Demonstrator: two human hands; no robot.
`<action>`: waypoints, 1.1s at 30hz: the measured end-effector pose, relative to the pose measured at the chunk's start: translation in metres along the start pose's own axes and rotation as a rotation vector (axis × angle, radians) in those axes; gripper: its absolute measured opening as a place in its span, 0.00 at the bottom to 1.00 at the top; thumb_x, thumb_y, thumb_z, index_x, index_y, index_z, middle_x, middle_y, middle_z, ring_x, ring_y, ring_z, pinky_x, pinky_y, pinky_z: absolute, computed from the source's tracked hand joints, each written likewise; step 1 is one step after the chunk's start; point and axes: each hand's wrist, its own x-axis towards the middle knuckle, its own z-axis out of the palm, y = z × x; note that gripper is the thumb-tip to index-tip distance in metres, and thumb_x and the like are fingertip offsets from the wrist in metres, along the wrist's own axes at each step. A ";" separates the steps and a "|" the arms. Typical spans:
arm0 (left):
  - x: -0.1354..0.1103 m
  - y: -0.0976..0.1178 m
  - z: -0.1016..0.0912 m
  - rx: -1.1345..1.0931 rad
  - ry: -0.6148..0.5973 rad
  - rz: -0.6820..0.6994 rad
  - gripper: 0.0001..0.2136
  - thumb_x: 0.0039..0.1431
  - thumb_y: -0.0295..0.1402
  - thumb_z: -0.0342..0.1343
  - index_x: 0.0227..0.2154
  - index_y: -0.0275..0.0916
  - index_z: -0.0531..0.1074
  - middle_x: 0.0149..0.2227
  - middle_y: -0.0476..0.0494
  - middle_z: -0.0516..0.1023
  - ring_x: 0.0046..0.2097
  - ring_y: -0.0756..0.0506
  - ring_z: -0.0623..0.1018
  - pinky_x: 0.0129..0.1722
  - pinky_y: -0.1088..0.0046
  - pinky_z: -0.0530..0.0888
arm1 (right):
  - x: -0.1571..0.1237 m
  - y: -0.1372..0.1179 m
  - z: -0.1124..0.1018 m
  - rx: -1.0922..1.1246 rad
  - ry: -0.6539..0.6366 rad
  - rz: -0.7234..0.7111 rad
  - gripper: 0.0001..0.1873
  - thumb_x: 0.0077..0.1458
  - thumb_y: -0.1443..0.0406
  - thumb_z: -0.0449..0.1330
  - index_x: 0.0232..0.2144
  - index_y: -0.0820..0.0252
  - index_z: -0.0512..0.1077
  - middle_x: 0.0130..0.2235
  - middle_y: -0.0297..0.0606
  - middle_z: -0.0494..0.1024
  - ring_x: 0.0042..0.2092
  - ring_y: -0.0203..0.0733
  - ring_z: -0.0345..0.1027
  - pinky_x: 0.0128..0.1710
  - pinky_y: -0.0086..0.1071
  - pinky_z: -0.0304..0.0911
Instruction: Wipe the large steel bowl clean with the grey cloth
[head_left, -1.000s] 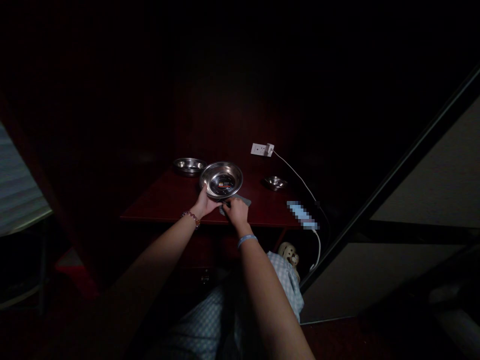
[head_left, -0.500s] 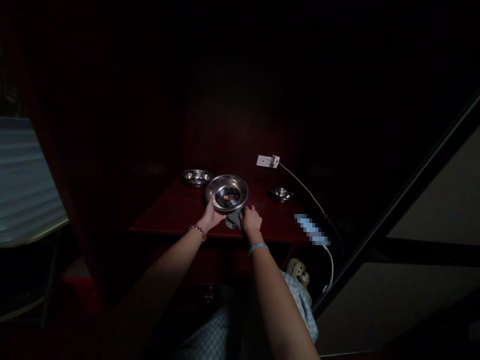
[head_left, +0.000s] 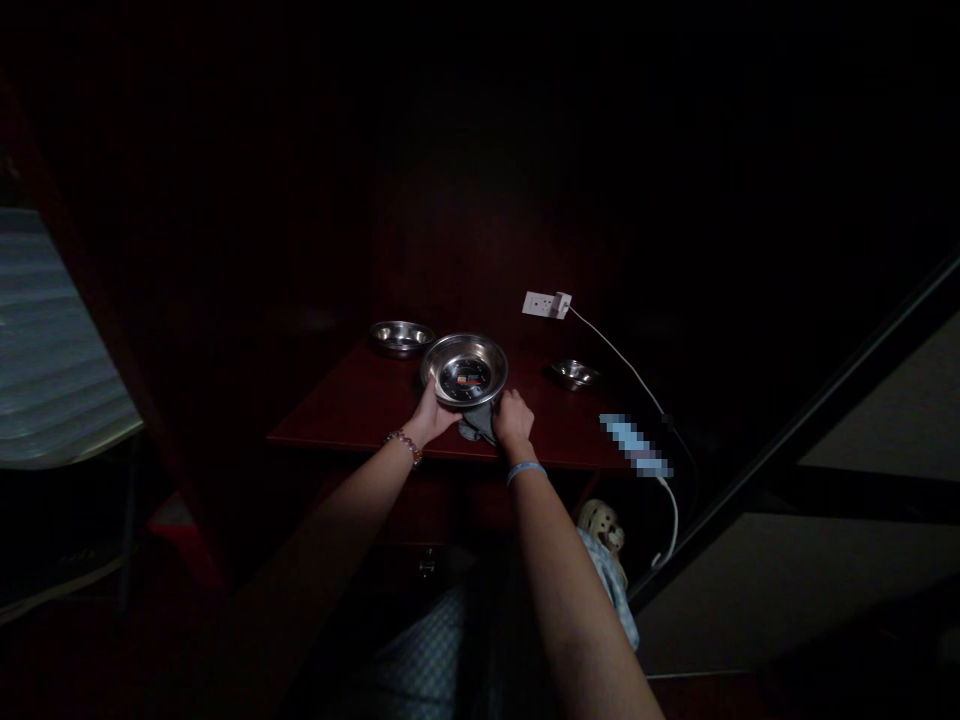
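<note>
A round steel bowl [head_left: 465,366] is tilted toward me above the near edge of a dark red table [head_left: 352,412]. My left hand [head_left: 433,416] grips its lower left rim, fingers closed on it. My right hand [head_left: 514,419] is closed on a grey cloth [head_left: 475,428], pressed against the bowl's underside at the lower right. A beaded bracelet is on my left wrist and a blue band on my right.
A second steel bowl [head_left: 401,337] sits at the table's back left and a smaller one [head_left: 574,374] at the right. A white wall socket [head_left: 546,302] feeds a white cable [head_left: 624,365] running down the right side. The surroundings are very dark.
My right hand has moved with the cloth from the bowl's near left underside round to its lower right. The left hand keeps its hold on the rim.
</note>
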 end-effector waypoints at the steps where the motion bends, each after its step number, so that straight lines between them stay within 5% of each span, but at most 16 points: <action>1: 0.000 0.000 0.000 -0.005 -0.004 -0.002 0.33 0.72 0.56 0.42 0.69 0.41 0.67 0.67 0.31 0.74 0.69 0.32 0.72 0.66 0.48 0.71 | 0.001 0.000 0.000 -0.009 0.011 -0.001 0.17 0.72 0.68 0.49 0.55 0.65 0.74 0.60 0.56 0.76 0.59 0.48 0.73 0.52 0.34 0.68; 13: 0.009 0.000 -0.009 -0.019 0.018 -0.019 0.32 0.71 0.56 0.43 0.68 0.45 0.68 0.67 0.32 0.74 0.73 0.30 0.66 0.68 0.42 0.66 | 0.003 0.003 -0.004 -0.114 0.092 -0.007 0.26 0.69 0.76 0.41 0.56 0.69 0.74 0.61 0.62 0.76 0.61 0.55 0.70 0.56 0.41 0.63; 26: 0.007 0.000 -0.005 -0.087 0.053 -0.002 0.31 0.73 0.55 0.40 0.70 0.45 0.64 0.69 0.34 0.72 0.71 0.31 0.69 0.64 0.46 0.73 | -0.027 -0.025 -0.022 -0.067 0.009 -0.081 0.20 0.70 0.57 0.56 0.51 0.63 0.81 0.57 0.57 0.81 0.62 0.58 0.68 0.60 0.46 0.61; 33: 0.000 -0.003 0.008 -0.183 0.131 0.082 0.27 0.75 0.50 0.41 0.67 0.42 0.69 0.66 0.34 0.76 0.66 0.36 0.76 0.60 0.55 0.78 | -0.037 -0.028 -0.028 -0.133 -0.119 -0.064 0.20 0.68 0.54 0.60 0.50 0.63 0.82 0.52 0.56 0.84 0.56 0.53 0.77 0.52 0.38 0.69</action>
